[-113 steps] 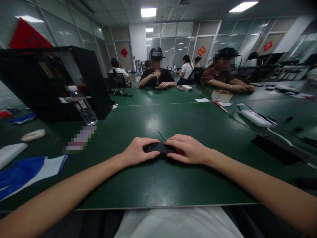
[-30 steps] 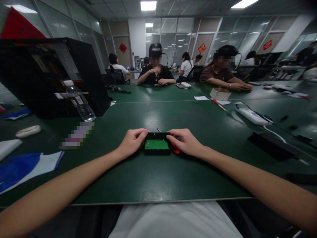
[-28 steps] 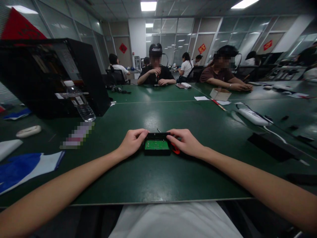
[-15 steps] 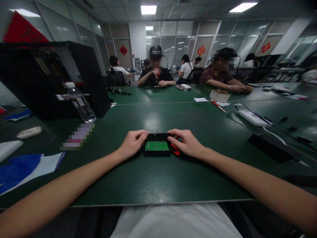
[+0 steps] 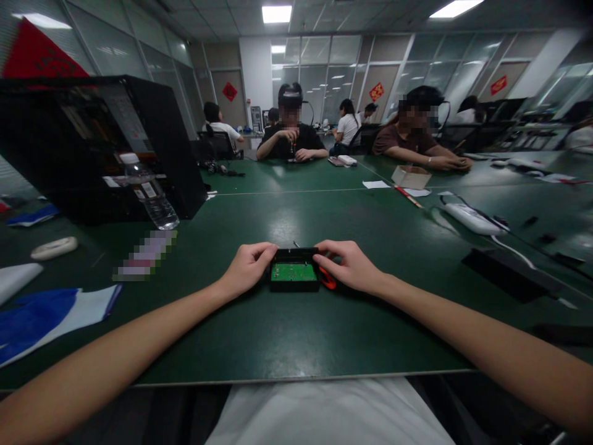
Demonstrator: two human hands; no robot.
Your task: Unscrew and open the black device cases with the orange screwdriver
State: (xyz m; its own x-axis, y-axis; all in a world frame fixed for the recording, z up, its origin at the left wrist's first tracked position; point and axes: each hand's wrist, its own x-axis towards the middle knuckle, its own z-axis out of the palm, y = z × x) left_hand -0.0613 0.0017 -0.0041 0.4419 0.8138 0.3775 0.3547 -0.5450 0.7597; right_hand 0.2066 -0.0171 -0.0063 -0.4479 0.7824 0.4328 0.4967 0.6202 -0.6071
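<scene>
A small black plastic case (image 5: pixel 295 287) rests on the green table in front of me, its inside facing me. Within it lies a green circuit board (image 5: pixel 293 272). My left hand (image 5: pixel 250 267) grips the case's far left corner between thumb and fingers. At the far right corner, my right hand (image 5: pixel 345 264) holds it the same way. An orange-and-black handle (image 5: pixel 328 279) lies under my right hand, touching or close to the case; the rest of that tool is mostly hidden. A thin metal tip (image 5: pixel 296 245) shows just behind the case.
To the left stand a black computer tower (image 5: pixel 185 161), a water bottle (image 5: pixel 155 198) and a blue-and-white glove (image 5: pixel 50 315). On the right lie a white power strip (image 5: pixel 472 217) and a black box-like object (image 5: pixel 504 272). Two people (image 5: pixel 291 139) sit across the table, near a small open box (image 5: pixel 411 178).
Both hands keep their hold on the case, which stays in place. The view has shifted very slightly.
</scene>
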